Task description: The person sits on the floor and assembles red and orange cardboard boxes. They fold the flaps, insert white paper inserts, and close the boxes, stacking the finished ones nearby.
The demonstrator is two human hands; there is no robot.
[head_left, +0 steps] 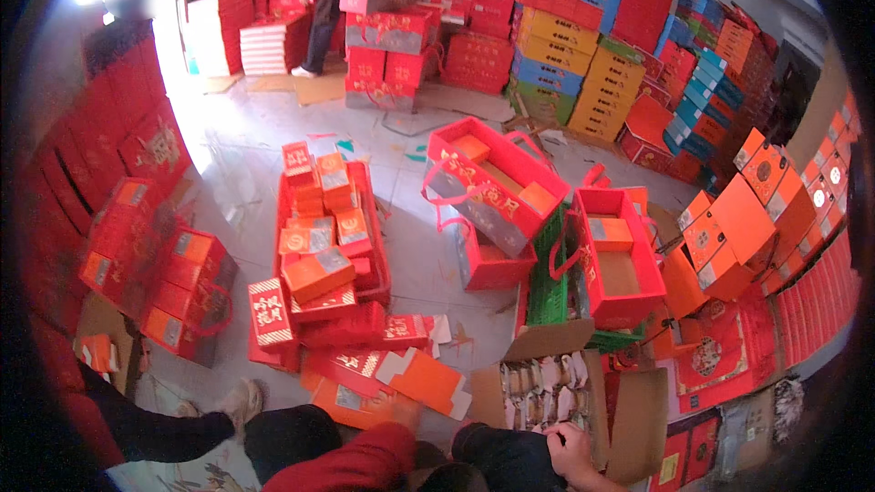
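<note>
The left hand (pixel 397 408) is blurred at an orange box (pixel 348 406); how far its fingers are spread, or whether they grip, cannot be told. The right hand (pixel 569 452) has its fingers bent at the near side of an open carton (pixel 635 424); whether they hold anything is unclear. A dark-clad knee (pixel 504 457) lies between the 2 hands. Beyond the left hand, an open orange carton sleeve (pixel 425 381) and a loaded red crate (pixel 377 251) crowd the way. Raised flaps edge the carton; past it, a red gift box (pixel 622 302) stands near a green crate (pixel 545 284). Pale floor (pixel 421 296) shows between the crates. The orange box lies beside the left fingers, the wrapped packets (pixel 545 384) just beyond the right.
</note>
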